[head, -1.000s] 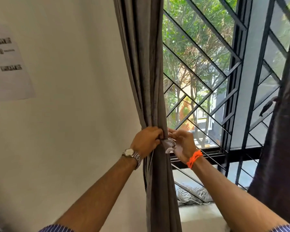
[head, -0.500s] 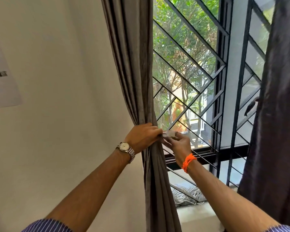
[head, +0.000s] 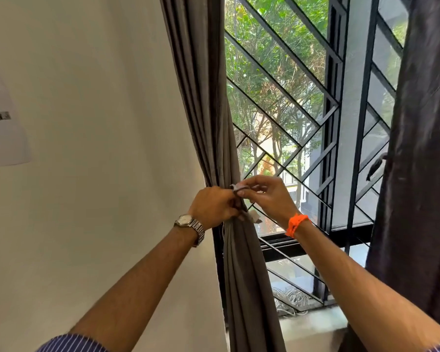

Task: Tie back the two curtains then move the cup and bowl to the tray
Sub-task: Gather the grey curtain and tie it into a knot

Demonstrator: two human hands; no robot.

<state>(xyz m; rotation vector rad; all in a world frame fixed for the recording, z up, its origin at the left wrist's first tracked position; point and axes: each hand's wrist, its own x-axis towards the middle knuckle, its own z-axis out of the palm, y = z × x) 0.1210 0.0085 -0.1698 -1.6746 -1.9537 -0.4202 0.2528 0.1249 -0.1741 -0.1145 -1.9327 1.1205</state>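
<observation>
Grey curtain (head: 208, 118) bunched at frame centre, left hand (head: 214, 207) clenching its pleats, right hand (head: 269, 196) pinching the fabric tie-back strip (head: 238, 188) (both forearms raised), soft vertical folds.

Both arms reach up, left grip (head: 214, 203) clenched shut, right grip (head: 267, 196) pinching beside it.

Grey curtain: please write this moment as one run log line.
step: tying grey curtain | left hand: grips bunch | right hand: pinches tie strap | dark curtain: loose
</observation>
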